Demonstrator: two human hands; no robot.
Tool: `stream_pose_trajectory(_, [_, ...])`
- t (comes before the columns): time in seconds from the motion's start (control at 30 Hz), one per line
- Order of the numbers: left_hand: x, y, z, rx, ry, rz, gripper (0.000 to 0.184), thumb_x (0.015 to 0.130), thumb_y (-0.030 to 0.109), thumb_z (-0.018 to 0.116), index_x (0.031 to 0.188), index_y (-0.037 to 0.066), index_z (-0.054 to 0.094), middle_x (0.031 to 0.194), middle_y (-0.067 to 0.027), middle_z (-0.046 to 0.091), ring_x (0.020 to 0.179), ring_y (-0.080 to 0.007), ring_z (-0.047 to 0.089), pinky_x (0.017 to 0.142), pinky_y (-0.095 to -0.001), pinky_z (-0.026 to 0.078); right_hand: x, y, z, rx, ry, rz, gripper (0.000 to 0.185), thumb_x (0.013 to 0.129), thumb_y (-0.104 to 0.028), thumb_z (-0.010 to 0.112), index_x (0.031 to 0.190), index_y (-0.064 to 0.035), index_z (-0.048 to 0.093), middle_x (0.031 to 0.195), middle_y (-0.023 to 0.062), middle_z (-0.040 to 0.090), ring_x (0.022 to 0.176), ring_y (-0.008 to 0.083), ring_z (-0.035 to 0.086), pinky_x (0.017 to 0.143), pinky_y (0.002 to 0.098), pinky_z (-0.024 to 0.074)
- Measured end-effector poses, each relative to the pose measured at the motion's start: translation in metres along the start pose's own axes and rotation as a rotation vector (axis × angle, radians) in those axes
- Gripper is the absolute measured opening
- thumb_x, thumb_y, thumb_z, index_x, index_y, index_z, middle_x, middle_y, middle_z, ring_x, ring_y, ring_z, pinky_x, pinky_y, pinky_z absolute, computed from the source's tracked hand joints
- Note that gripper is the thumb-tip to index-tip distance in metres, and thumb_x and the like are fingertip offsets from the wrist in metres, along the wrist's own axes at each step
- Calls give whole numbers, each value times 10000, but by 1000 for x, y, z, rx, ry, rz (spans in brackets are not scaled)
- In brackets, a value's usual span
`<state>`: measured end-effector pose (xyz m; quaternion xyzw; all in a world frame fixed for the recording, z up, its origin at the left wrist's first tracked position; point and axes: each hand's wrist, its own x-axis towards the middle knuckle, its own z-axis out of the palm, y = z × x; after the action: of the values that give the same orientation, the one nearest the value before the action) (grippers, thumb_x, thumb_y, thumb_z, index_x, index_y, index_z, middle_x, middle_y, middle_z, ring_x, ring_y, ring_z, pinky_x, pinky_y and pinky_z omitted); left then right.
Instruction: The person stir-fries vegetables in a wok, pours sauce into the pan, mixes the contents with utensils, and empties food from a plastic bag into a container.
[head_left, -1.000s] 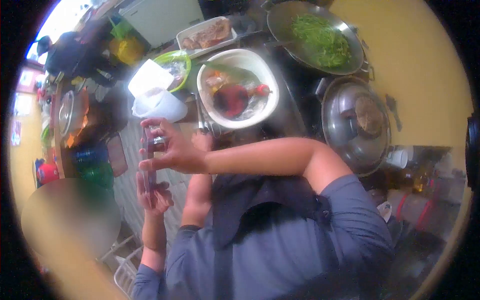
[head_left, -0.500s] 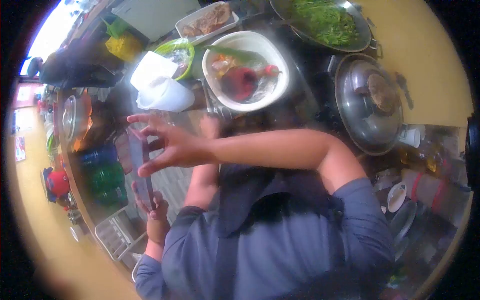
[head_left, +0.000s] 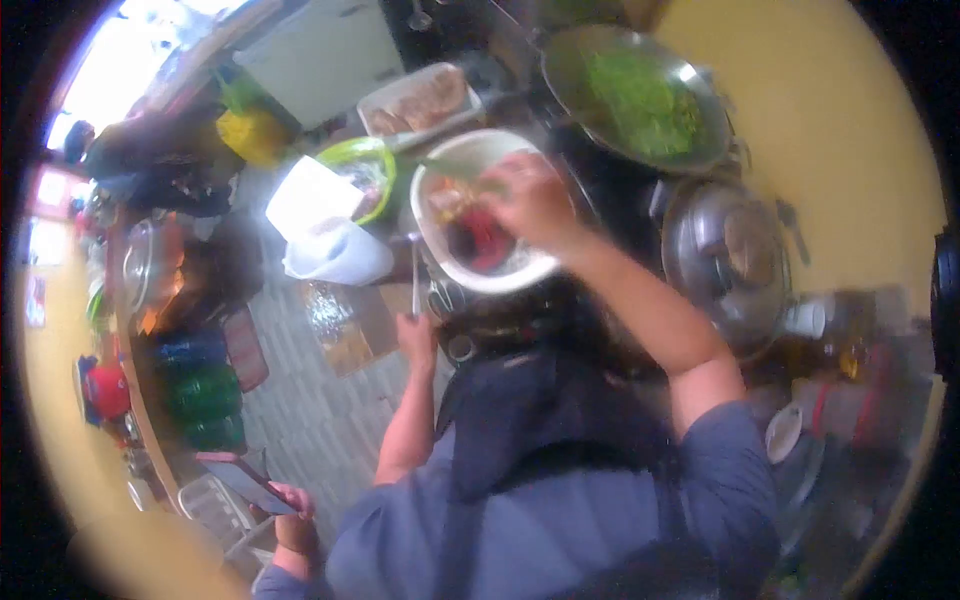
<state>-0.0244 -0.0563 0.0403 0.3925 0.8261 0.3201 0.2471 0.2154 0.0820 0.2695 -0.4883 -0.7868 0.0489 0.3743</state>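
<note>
A white bowl (head_left: 432,238) holds a dark red thing, pale and orange pieces and a long green vegetable (head_left: 447,170). My right hand (head_left: 535,200) reaches over the bowl's right side. Its fingers, blurred, close at the right end of the green vegetable. Lower left of the bowl, my left hand (head_left: 415,335) is wrapped round the lower end of a thin, pale-handled utensil (head_left: 415,280); the utensil's kind is unclear. At the lower left, another person's hand (head_left: 290,503) holds a phone (head_left: 243,482).
Left of the bowl stand a white container (head_left: 340,255) and a lime-green basket (head_left: 385,170). Behind are a tray of meat (head_left: 420,100) and a wok (head_left: 570,100) of leafy greens. A lidded pan (head_left: 725,250) sits at the right; a cardboard piece (head_left: 360,340) lies lower left.
My right hand has left the phone and swung right and up to the bowl. The other person's hand has lowered the phone toward the lower left. The view has tilted upward.
</note>
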Motion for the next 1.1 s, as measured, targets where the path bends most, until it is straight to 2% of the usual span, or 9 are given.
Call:
stream_pose_trajectory(0.1, [-15,5,-9,-55,74,-33,298,712,232,557,902,3,535,831,-197,597,798,-349,581,717,-423,443,29,94,-1,-348,28,17,331,608,-139,668,938,-127,658,1003,128,564,986,313,509,862,454,378])
stream_pose_trajectory(0.23, [-34,26,-27,-25,88,-121,345,708,229,579,975,17,524,861,-200,604,823,-355,586,734,-431,449,46,153,-4,-607,-180,77,380,665,-286,722,1014,-173,625,1164,101,503,1122,303,425,1024,540,218])
stream_pose_trajectory(0.47, [-59,22,-28,-9,178,-155,306,713,181,609,943,-3,531,831,-170,597,779,-297,590,714,-397,456,63,183,-11,-707,-341,-94,289,731,-281,663,976,-140,602,1056,79,533,1075,273,446,1034,555,213])
stream_pose_trajectory(0.67, [-70,50,-38,-89,245,-148,321,759,227,647,940,-8,525,822,-145,599,757,-239,587,693,-350,462,77,234,-27,-418,-20,-55,222,846,-291,543,888,-82,605,920,98,566,932,281,521,975,553,270])
stream_pose_trajectory(0.73, [-67,72,-39,-98,303,-66,402,733,333,685,935,9,556,790,-152,626,735,-281,617,658,-375,471,85,251,-40,-293,19,-14,270,885,-311,493,888,-58,587,887,110,578,876,309,535,952,505,310])
stream_pose_trajectory(0.77, [-68,101,-47,-113,248,-36,394,746,336,678,926,4,564,795,-155,631,743,-273,623,663,-372,471,89,263,-43,-150,192,-109,289,910,-265,479,761,-30,558,793,130,599,791,296,569,805,415,405])
stream_pose_trajectory(0.87, [-53,144,-31,-194,170,133,359,783,344,643,928,20,589,822,-161,643,770,-287,633,682,-372,472,101,258,-71,74,287,105,310,928,-281,454,744,-44,535,727,80,528,723,234,513,716,385,389])
stream_pose_trajectory(1.0, [-37,230,-22,99,-36,265,324,808,352,611,966,68,604,889,-158,642,815,-324,624,714,-399,477,105,254,-133,589,477,467,326,958,-290,405,717,-88,489,624,-6,362,594,130,378,565,306,353])
stream_pose_trajectory(1.1, [-17,288,-2,433,-53,459,248,818,296,575,967,99,595,808,-154,624,760,-334,608,663,-418,474,112,328,-153,705,506,354,278,889,-377,502,774,-126,540,614,-43,378,565,87,375,494,273,320])
